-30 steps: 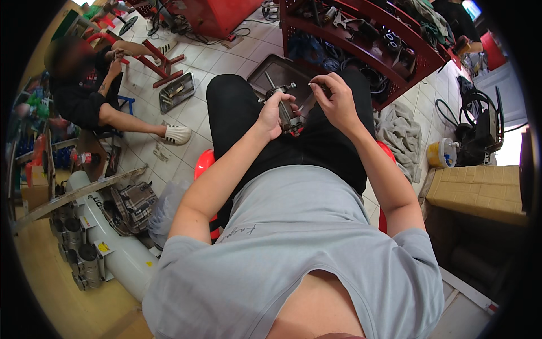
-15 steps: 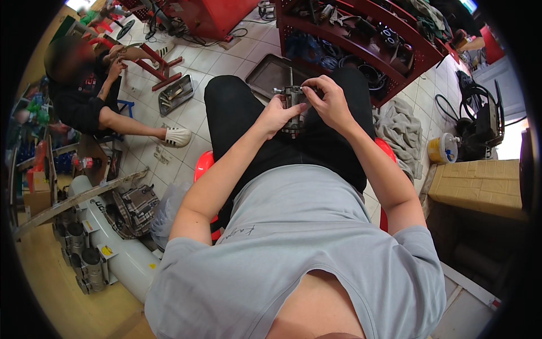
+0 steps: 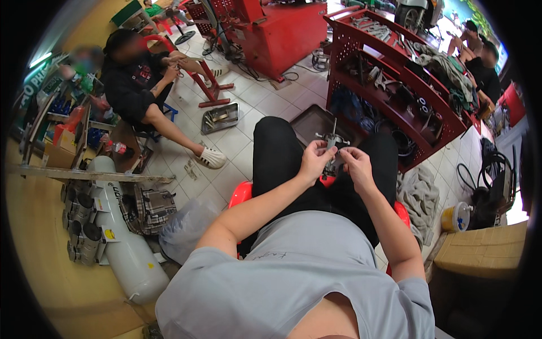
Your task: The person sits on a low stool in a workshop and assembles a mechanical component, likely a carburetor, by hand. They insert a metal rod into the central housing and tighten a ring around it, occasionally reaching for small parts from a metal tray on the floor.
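I sit on a red plastic stool (image 3: 241, 192) with black trousers and a grey shirt. Both hands meet over my lap around a small grey metal part (image 3: 331, 151) with a thin rod sticking up from it. My left hand (image 3: 314, 162) grips the part from the left side. My right hand (image 3: 354, 168) pinches it from the right, fingers closed on its lower end. The underside of the part is hidden by my fingers.
A dark metal tray (image 3: 309, 120) lies on the tiled floor beyond my knees. A red tool rack (image 3: 395, 85) stands right. Another seated person (image 3: 141, 90) works at the left. A white cylinder tank (image 3: 124, 243), a plastic bag (image 3: 183, 229), grey rags (image 3: 418, 195) and a yellow tub (image 3: 456, 217) surround me.
My hands stayed together on the metal part and shifted slightly on it, turning it so the rod now points up. The view moved a little.
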Available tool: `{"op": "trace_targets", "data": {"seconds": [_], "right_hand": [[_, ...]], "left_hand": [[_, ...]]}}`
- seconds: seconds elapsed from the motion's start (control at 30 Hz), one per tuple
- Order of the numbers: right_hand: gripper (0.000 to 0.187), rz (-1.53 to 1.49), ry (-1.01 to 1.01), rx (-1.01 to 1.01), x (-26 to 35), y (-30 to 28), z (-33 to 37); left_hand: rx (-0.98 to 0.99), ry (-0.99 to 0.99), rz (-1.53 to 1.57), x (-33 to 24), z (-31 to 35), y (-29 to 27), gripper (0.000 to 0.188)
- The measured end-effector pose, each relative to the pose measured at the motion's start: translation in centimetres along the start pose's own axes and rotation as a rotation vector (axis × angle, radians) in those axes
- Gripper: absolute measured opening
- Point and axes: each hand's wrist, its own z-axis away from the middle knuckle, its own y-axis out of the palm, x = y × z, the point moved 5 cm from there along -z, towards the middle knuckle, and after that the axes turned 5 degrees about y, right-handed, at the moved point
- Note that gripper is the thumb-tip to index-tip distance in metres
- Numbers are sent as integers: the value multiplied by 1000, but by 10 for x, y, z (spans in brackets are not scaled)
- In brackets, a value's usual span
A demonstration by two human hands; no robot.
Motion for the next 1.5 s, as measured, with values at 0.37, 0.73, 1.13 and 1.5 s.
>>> {"op": "trace_targets", "data": {"seconds": [0.37,0.73,1.13,1.5], "right_hand": [[15,-361,204,63,-16,9,-2],[11,-477,198,172,-23,10,-10],[16,-329,167,84,-10,8,-4],[19,-191,122,56,-2,5,-5]], "left_hand": [[-42,19,-48,1,9,6,28],[54,14,23,-12,11,13,13],[30,-137,300,-6,13,9,7],[75,-167,325,-5,12,9,8]]}}
